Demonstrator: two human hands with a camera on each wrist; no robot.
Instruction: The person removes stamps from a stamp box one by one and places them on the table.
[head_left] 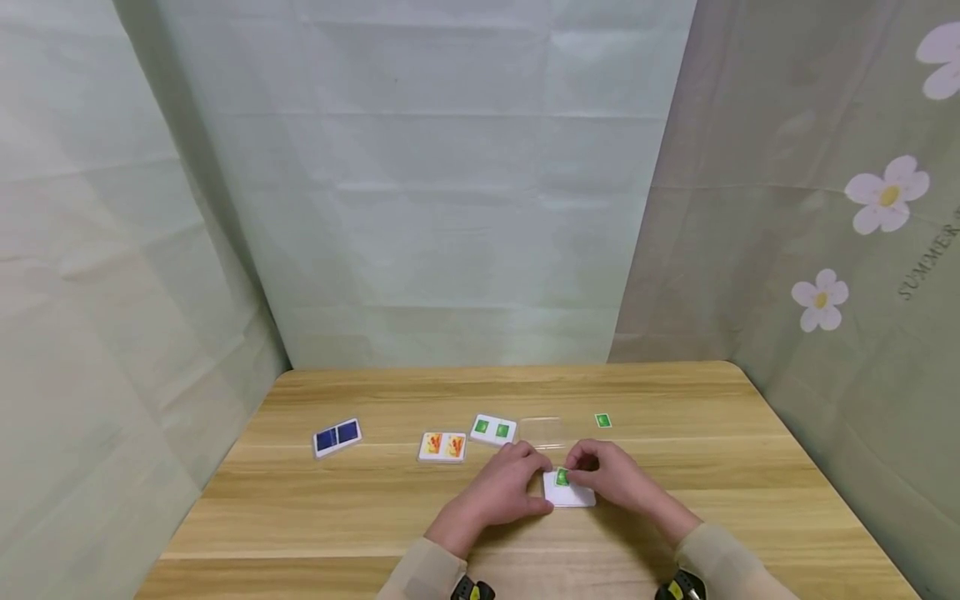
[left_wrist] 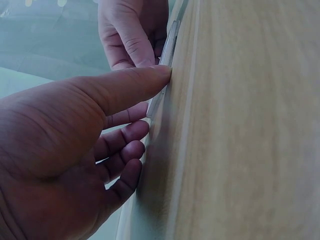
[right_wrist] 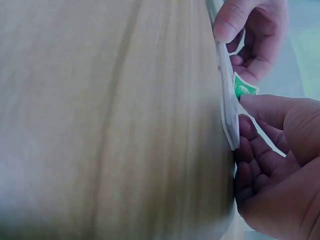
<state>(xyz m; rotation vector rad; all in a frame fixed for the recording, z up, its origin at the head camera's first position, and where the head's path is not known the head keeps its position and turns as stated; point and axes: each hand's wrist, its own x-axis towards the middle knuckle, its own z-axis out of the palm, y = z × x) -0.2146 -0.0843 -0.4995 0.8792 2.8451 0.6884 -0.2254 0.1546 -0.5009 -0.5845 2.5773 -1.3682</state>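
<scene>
a green stamp [head_left: 562,477] is pinched, tilted, by the right hand [head_left: 611,475] over a white card [head_left: 574,497], gripped by the left hand [head_left: 510,483].

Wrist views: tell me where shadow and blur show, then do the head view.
Left wrist: dim, dark shadow on the table by the left hand, grain soft; right wrist: table blurred, pale sheen lower left, green stamp clearer; head: soft shadow below the right hand.
</scene>
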